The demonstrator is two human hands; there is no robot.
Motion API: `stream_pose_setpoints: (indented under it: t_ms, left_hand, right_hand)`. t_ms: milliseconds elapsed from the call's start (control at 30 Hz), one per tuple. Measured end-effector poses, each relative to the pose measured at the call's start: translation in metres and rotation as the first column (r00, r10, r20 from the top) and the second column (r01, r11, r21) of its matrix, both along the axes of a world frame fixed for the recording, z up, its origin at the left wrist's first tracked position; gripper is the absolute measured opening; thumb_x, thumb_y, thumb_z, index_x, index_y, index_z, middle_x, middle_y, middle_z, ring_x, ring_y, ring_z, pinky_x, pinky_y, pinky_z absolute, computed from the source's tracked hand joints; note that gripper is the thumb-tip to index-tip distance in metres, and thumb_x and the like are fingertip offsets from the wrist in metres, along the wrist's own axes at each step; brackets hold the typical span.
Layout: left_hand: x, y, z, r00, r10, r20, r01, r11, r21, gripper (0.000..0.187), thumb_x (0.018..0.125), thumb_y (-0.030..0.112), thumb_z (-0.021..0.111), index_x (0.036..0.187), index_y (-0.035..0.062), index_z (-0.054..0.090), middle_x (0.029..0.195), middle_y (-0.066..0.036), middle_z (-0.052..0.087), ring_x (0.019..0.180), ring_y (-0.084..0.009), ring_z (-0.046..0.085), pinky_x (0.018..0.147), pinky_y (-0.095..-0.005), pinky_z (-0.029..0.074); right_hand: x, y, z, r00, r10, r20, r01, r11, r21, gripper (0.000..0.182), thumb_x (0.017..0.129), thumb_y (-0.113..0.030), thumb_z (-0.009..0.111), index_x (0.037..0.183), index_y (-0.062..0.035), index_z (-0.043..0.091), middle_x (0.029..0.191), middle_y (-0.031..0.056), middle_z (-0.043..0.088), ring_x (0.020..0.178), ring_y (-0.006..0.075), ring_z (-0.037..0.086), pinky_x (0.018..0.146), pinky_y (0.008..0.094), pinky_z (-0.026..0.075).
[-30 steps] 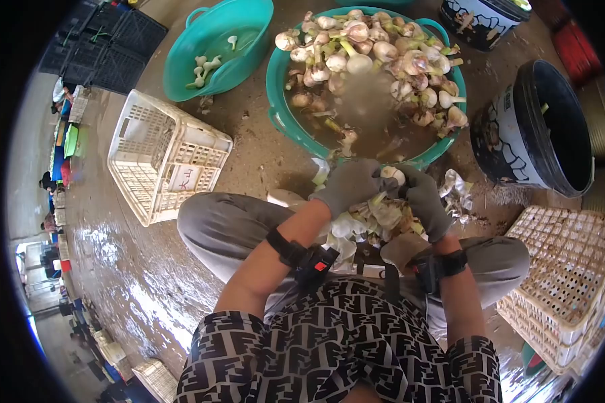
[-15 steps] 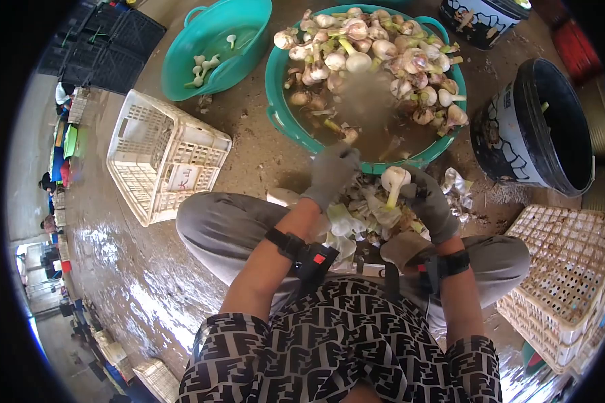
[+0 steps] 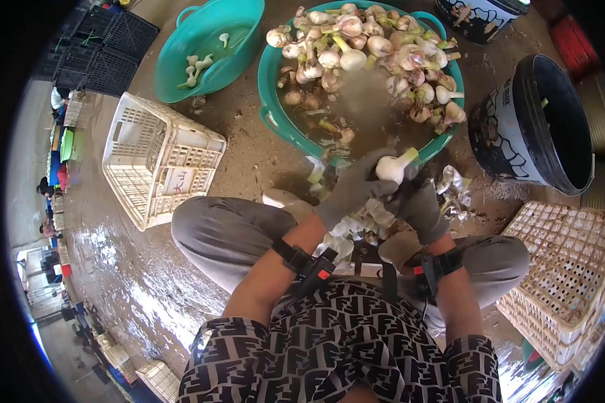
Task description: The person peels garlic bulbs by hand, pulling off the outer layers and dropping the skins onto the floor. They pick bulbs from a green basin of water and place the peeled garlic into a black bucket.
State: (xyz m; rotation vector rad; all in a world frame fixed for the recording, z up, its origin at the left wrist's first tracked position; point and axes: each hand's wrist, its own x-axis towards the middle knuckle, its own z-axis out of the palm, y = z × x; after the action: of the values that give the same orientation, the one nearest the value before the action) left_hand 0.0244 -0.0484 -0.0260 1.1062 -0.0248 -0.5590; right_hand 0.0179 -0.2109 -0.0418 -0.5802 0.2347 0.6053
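A pale garlic bulb with a short green-white stem pointing up and right is held just over the near rim of the green tub. My left hand, in a grey glove, closes on the bulb from the left, its thumb and fingers against it. From the right, my gloved right hand is curled round the bulb's lower right side; some of its fingers are hidden. Below both hands lies a heap of peeled garlic skins. Many unpeeled garlic bulbs are piled in the tub's murky water.
A second green basin at upper left holds several clean bulbs. A white crate lies on the wet floor to the left; stacked crates stand at right. A black bucket is beside the tub, another bucket behind.
My left hand has moved right from the tub's edge and onto the bulb. The bulb has turned over, its stem now pointing up instead of down. My right hand has shifted slightly left.
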Motion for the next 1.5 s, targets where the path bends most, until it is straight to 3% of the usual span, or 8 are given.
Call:
stream_pose_setpoints:
  t_ms: [100,333,533,733,1133,1233,1333,1500]
  left_hand:
    - [0.003,0.003,-0.015,0.928,0.117,0.355,-0.281,0.844,0.457,0.051,0.074,0.005,0.07,0.119,0.0048,0.047,0.103,-0.006,0.054,0.084,-0.0116,0.056,0.068,-0.0245,0.05]
    - [0.003,0.0,-0.008,0.696,-0.158,0.701,-0.492,0.606,0.625,0.061,0.059,0.009,0.079,0.113,0.0074,0.05,0.104,-0.011,0.055,0.098,-0.0229,0.055,0.081,-0.0333,0.047]
    - [0.002,0.005,-0.016,0.82,-0.016,0.573,-0.4,0.699,0.592,0.052,0.067,0.015,0.077,0.111,0.0046,0.051,0.104,-0.009,0.057,0.085,-0.0199,0.059,0.074,-0.0276,0.05]
    - [0.014,0.019,-0.015,0.897,0.116,-0.427,-0.162,0.984,-0.072,0.034,0.084,0.029,0.063,0.103,0.0025,0.055,0.078,-0.006,0.059,0.058,-0.0105,0.055,0.047,-0.0225,0.044]
    - [0.014,0.03,-0.017,0.994,0.086,-0.069,-0.055,0.928,0.369,0.04,0.089,0.037,0.051,0.111,0.0048,0.055,0.079,-0.002,0.058,0.061,-0.008,0.055,0.049,-0.021,0.044]
    - [0.016,0.024,-0.003,0.952,0.265,0.154,-0.307,0.839,0.45,0.038,0.085,0.033,0.058,0.112,0.0062,0.058,0.08,-0.003,0.058,0.064,-0.0108,0.056,0.057,-0.0237,0.047]
    - [0.013,0.016,0.002,0.822,0.03,0.569,-0.5,0.515,0.696,0.035,0.08,0.029,0.065,0.105,0.0044,0.062,0.08,-0.004,0.058,0.068,-0.0115,0.055,0.064,-0.0262,0.047]
    - [0.021,0.024,0.0,0.964,-0.002,0.265,-0.209,0.613,0.762,0.033,0.079,0.025,0.067,0.098,-0.0012,0.062,0.085,-0.005,0.062,0.073,-0.0151,0.058,0.069,-0.0298,0.047]
  right_hand:
    - [0.008,-0.007,-0.008,0.979,0.116,0.167,0.013,0.786,-0.618,0.031,0.088,-0.027,0.056,0.105,-0.0015,0.056,0.083,0.0065,0.059,0.059,0.0109,0.053,0.05,0.0235,0.042]
    - [0.018,0.003,0.008,0.983,-0.048,0.176,0.151,0.754,-0.64,0.018,0.082,-0.015,0.064,0.092,-0.0009,0.057,0.067,-0.0001,0.055,0.05,0.005,0.047,0.041,0.0197,0.034]
    - [0.012,0.0,0.015,0.988,-0.013,0.156,0.103,0.808,-0.58,0.023,0.08,-0.011,0.066,0.097,0.0014,0.058,0.071,0.0012,0.058,0.057,0.0068,0.053,0.047,0.0197,0.04]
    - [0.012,-0.005,0.002,0.873,0.356,0.334,0.147,0.46,-0.875,0.024,0.081,-0.005,0.059,0.105,-0.002,0.058,0.083,0.0022,0.061,0.067,0.0088,0.056,0.06,0.0224,0.046]
    - [0.003,-0.019,-0.021,0.438,0.518,0.735,0.633,0.403,-0.661,0.044,0.072,0.003,0.064,0.115,0.0051,0.053,0.095,0.0115,0.064,0.083,0.0167,0.062,0.073,0.0271,0.05]
    - [0.003,-0.018,-0.022,0.604,0.535,0.591,0.495,0.33,-0.804,0.039,0.075,0.001,0.063,0.112,0.0087,0.052,0.094,0.0113,0.064,0.081,0.0153,0.062,0.073,0.0261,0.05]
    - [0.005,-0.007,-0.013,0.909,0.149,0.39,0.168,0.726,-0.668,0.034,0.075,0.002,0.062,0.108,0.0082,0.054,0.092,0.0105,0.064,0.078,0.0156,0.062,0.072,0.0261,0.05]
    - [0.002,-0.012,0.005,0.603,0.441,0.665,0.473,0.475,-0.742,0.026,0.08,-0.002,0.055,0.105,0.0073,0.054,0.091,0.0099,0.062,0.077,0.0161,0.06,0.067,0.0278,0.051]
